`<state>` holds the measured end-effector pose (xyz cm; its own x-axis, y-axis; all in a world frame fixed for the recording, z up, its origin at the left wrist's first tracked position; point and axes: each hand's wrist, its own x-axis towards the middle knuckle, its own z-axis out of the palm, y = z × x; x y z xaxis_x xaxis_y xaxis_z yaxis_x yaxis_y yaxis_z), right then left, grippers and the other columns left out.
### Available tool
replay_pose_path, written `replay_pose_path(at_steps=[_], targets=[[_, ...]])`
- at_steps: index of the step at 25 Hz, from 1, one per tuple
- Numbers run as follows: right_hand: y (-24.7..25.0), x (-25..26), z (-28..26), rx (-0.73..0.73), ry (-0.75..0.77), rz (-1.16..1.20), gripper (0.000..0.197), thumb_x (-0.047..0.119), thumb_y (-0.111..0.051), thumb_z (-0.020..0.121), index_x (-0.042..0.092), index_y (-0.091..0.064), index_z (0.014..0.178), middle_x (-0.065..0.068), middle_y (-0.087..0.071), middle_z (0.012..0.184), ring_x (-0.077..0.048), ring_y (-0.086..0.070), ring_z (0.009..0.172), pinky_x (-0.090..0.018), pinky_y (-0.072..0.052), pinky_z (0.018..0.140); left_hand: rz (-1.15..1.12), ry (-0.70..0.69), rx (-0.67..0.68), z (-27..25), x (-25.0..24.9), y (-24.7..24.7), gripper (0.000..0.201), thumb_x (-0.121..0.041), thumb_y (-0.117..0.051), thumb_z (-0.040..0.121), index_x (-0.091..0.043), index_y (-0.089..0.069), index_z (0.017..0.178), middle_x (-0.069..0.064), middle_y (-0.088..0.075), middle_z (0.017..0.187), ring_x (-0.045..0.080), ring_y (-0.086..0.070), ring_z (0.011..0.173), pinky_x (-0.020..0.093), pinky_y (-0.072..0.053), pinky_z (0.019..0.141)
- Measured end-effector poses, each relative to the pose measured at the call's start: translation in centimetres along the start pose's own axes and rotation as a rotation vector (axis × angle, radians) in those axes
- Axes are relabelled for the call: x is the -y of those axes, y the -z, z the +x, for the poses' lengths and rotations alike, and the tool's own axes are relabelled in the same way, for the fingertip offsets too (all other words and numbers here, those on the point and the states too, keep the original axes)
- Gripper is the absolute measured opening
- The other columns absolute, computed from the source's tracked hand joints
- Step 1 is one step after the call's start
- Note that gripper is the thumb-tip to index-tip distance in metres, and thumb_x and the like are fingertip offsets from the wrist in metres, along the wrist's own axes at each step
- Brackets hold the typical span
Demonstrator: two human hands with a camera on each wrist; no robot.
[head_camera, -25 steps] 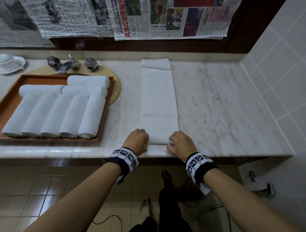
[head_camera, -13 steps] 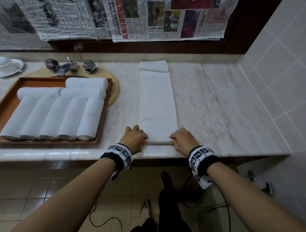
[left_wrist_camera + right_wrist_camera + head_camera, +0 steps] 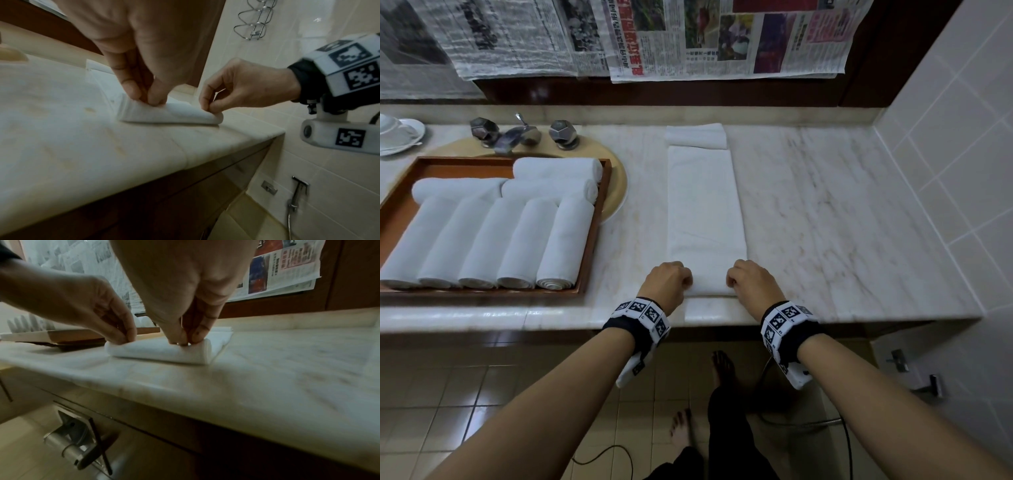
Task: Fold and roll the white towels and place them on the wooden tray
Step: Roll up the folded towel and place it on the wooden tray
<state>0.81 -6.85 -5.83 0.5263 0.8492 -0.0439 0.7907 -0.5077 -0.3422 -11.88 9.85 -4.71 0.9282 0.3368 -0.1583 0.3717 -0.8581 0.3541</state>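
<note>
Fingertips (image 3: pixel 154 99) of my left hand (image 3: pixel 666 284) and right hand (image 3: pixel 751 282) pinch the rolled near end of the folded towel (image 3: pixel 705 219), right of the wooden tray (image 3: pixel 594 246). From above my knuckles hide the roll. Since half a second ago, both hands closed inward over the edge.

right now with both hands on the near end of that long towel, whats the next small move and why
Probably roll the curled end one turn further away from the body. The left hand and right hand each pinch a corner of the folded towel, and only its near edge is curled over; the rest lies flat on the marble counter. Eight rolled towels already lie on the wooden tray.
</note>
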Motion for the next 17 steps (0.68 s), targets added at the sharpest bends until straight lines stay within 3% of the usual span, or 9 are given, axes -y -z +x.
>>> replay_pose_path(at_steps=[2,4,8,10,13,15,17], targets=[[-0.5,0.3,-0.6,-0.038,0.043,-0.006,0.005,0.004,-0.062,0.083,0.004,-0.067,0.083,-0.009,-0.062,0.087,-0.027,-0.059,0.084,-0.036,-0.049,0.065,0.009,-0.021,-0.018,-0.5,-0.1,-0.5,0.021,-0.014,-0.054,0.091,-0.011,-0.072,0.102,0.004,-0.066,0.103,0.024,-0.06,0.092,0.032,-0.048,0.079],[-0.9,0.2,-1.1,-0.082,0.072,-0.002,0.015,0.016,-0.074,0.075,0.006,-0.065,0.081,-0.007,-0.061,0.083,-0.025,-0.059,0.08,-0.034,-0.052,0.06,0.034,-0.034,-0.01,-0.8,-0.2,-0.7,0.027,-0.027,-0.06,0.089,-0.011,-0.069,0.109,0.003,-0.063,0.108,0.022,-0.055,0.101,0.032,-0.047,0.083],[-1.0,-0.2,-1.0,-0.084,0.115,-0.042,0.027,0.006,-0.083,0.061,0.007,-0.065,0.08,-0.006,-0.06,0.081,-0.026,-0.06,0.075,-0.03,-0.052,0.053,0.128,-0.037,-0.003,-0.1,-0.4,-1.3,0.028,-0.029,-0.06,0.092,-0.01,-0.065,0.112,0.005,-0.061,0.111,0.022,-0.05,0.107,0.03,-0.044,0.088],[-0.7,-0.4,-0.4,-0.047,0.113,-0.09,0.019,0.006,-0.077,0.071,0.006,-0.067,0.087,-0.008,-0.063,0.085,-0.029,-0.061,0.08,-0.037,-0.052,0.062,0.231,-0.052,0.008,0.1,-0.6,-1.2,0.024,-0.025,-0.052,0.094,-0.01,-0.063,0.109,0.006,-0.061,0.109,0.024,-0.05,0.105,0.031,-0.038,0.087],[0.4,-0.5,0.2,0.142,0.084,-0.143,0.023,0.018,-0.056,0.095,0.013,-0.064,0.115,-0.002,-0.062,0.11,-0.025,-0.055,0.106,-0.039,-0.041,0.087,0.314,-0.063,0.085,0.4,-0.3,-0.5,0.023,-0.023,-0.046,0.097,-0.014,-0.06,0.114,0.004,-0.062,0.11,0.025,-0.051,0.105,0.033,-0.034,0.088],[1.3,-0.7,0.3,0.234,0.017,-0.048,0.024,0.021,-0.055,0.096,0.018,-0.062,0.119,0.001,-0.063,0.114,-0.021,-0.055,0.107,-0.038,-0.041,0.093,0.227,-0.061,0.124,0.4,0.2,0.1,0.024,-0.022,-0.048,0.098,-0.018,-0.056,0.12,0.002,-0.065,0.112,0.024,-0.054,0.105,0.034,-0.033,0.089],[1.9,-0.9,0.3,0.237,-0.06,0.122,0.02,0.021,-0.06,0.093,0.019,-0.06,0.112,0.0,-0.064,0.109,-0.022,-0.059,0.1,-0.038,-0.046,0.092,0.107,-0.041,0.12,0.4,0.5,0.5,0.023,-0.018,-0.052,0.097,-0.022,-0.052,0.12,-0.003,-0.069,0.111,0.02,-0.057,0.103,0.033,-0.032,0.09]])
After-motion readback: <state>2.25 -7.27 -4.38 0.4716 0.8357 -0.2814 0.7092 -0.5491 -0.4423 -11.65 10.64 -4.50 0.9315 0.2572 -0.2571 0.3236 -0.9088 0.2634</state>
